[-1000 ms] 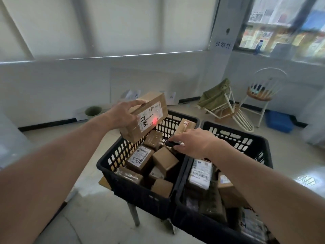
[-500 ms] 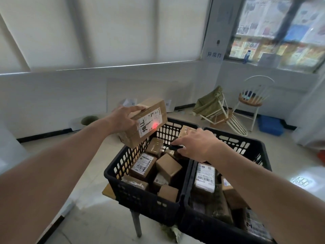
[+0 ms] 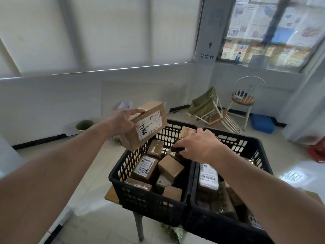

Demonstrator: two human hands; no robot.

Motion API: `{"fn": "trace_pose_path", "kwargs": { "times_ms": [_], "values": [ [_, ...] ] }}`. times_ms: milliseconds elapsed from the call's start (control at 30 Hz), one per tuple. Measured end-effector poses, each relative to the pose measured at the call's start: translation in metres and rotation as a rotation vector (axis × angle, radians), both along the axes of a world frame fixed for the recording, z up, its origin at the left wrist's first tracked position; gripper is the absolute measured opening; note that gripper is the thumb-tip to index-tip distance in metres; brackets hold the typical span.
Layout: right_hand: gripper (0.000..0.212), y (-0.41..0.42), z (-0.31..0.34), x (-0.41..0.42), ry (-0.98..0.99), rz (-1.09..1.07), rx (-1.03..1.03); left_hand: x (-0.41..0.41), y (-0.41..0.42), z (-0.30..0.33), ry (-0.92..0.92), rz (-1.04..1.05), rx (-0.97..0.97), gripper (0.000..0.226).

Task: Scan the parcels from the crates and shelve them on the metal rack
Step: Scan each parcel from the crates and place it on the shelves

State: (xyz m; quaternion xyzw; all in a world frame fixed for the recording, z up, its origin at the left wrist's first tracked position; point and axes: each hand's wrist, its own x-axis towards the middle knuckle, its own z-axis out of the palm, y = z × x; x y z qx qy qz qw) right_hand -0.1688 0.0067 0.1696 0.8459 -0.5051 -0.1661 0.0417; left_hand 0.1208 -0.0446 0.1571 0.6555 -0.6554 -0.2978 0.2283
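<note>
Gripping a cardboard parcel (image 3: 143, 125) from above, the left hand (image 3: 123, 120) holds it tilted in the air over the far-left rim of the left crate (image 3: 149, 201), its white label with handwritten digits turned toward the camera. The right hand (image 3: 198, 145) is curled round a small black scanner (image 3: 177, 149) just above the seam where the two crates meet — open air lies between scanner and parcel. The left crate holds a loose heap of brown boxes, among them a labelled one (image 3: 145, 169); the right crate (image 3: 228, 224) sits touching it, with a white-labelled parcel (image 3: 208, 176) against its near-left wall. Both crates rest on a small wooden surface (image 3: 110, 195) whose corner juts out at the left, on a metal leg. Around it the pale tiled floor (image 3: 91, 173) lies open to the left — farther back stand a green pot (image 3: 84, 125), a tipped chair (image 3: 213, 113), an upright chair (image 3: 245, 97) and a blue bin (image 3: 262, 123).
</note>
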Motion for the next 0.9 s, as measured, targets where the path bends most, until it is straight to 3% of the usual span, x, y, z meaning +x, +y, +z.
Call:
{"fn": "trace_pose_path", "kwargs": {
  "times_ms": [233, 667, 800, 900],
  "values": [
    [0.048, 0.001, -0.004, -0.003, -0.115, -0.054, 0.027, -0.001, 0.011, 0.002, 0.061, 0.005, 0.009, 0.059],
    [0.051, -0.005, -0.017, 0.043, -0.92, -0.211, -0.096, 0.011, 0.05, 0.021, 0.508, 0.02, 0.04, 0.083],
    [0.051, -0.022, -0.015, 0.063, -1.236, -0.303, -0.07, 0.007, 0.073, 0.028, 0.599, 0.053, 0.014, 0.083],
    [0.05, -0.035, -0.011, 0.073, -1.461, -0.211, 0.029, 0.006, 0.093, 0.032, 0.645, 0.066, -0.021, 0.089]
  ]
}}
